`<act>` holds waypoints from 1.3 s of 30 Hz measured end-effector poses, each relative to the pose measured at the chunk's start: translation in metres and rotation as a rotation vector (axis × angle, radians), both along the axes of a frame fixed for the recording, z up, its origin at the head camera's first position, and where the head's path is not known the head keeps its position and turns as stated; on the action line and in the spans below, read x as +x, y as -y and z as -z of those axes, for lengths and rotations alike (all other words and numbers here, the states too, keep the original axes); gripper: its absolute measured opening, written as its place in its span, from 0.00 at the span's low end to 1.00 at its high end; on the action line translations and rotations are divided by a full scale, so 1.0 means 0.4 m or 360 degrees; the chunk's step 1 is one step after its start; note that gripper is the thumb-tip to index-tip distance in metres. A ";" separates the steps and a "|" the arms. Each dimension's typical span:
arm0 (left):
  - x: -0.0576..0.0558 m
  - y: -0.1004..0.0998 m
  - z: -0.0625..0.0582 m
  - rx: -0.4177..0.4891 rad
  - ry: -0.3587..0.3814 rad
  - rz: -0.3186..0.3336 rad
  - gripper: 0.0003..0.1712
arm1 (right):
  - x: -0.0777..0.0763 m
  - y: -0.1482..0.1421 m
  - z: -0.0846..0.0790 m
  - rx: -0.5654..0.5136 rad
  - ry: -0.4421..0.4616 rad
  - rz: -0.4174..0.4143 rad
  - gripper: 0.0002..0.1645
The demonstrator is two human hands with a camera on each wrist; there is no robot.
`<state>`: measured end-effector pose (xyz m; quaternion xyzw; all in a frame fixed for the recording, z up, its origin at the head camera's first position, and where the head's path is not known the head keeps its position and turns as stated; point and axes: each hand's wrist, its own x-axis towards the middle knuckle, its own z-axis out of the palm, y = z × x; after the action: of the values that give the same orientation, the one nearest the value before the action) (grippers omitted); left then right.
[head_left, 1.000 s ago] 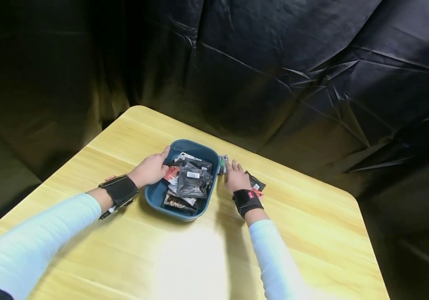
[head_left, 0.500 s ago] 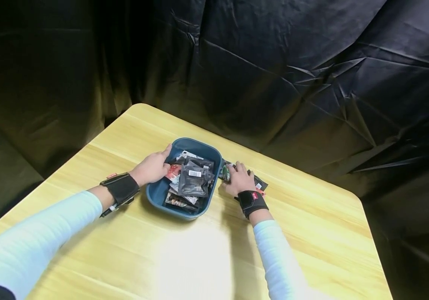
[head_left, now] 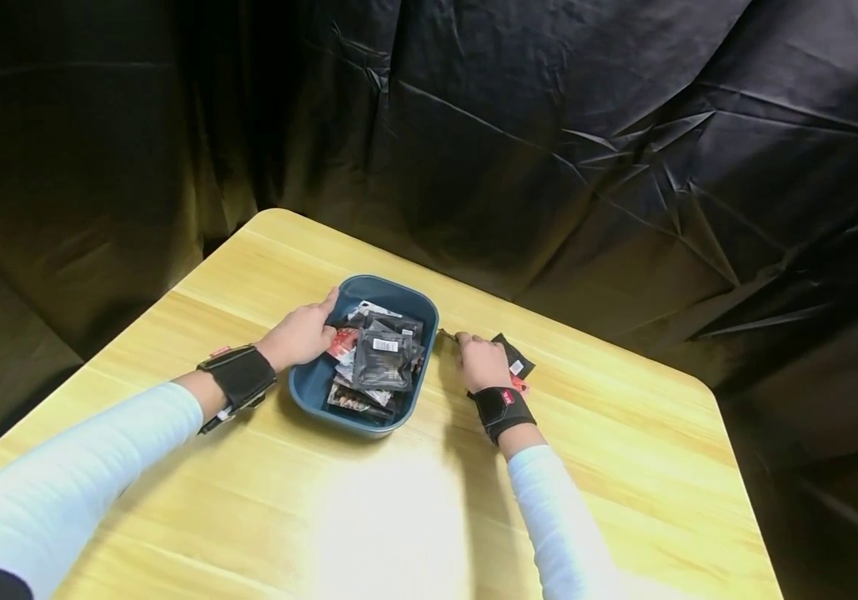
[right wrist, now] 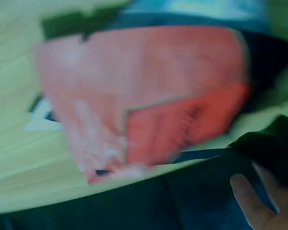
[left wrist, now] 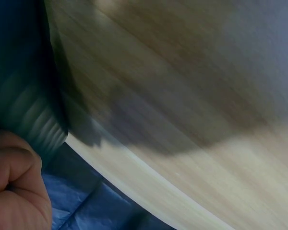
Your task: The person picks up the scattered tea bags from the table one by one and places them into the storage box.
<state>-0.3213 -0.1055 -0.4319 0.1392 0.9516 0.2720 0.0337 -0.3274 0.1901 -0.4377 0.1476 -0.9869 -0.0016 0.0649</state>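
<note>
A dark blue plastic bin (head_left: 314, 398) holds a loose heap of flat packets, with a black labelled packet (head_left: 383, 361) on top. My left hand (head_left: 299, 335) grips the bin's left rim; in the left wrist view, its curled fingers (left wrist: 12, 165) sit against the ribbed wall. Just right of the bin, my right hand (head_left: 484, 365) pinches a dark packet, whose thin edge (head_left: 447, 333) sticks out toward the bin. Beside that hand lie another black packet (head_left: 514, 360) and a red packet (head_left: 519, 383), which looks large and blurred in the right wrist view.
Everything stands on a light wooden table (head_left: 594, 433) with rounded corners. Its far edge runs close behind the bin and the packets. Black sheeting (head_left: 549, 167) hangs beyond the table.
My right hand has moved slightly right and its spread fingers have closed on a packet beside the bin, lifting it edge-on. The left hand and the bin have hardly moved.
</note>
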 end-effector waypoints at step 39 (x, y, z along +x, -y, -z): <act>-0.007 0.010 0.003 0.0019 -0.0016 0.0060 0.42 | 0.075 -0.066 -0.132 -0.0211 0.0565 0.0254 0.31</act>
<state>-0.3241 -0.1095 -0.4331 0.1585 0.9474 0.2762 0.0333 -0.2975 0.2166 -0.3850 0.0624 -0.9894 0.0842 -0.1007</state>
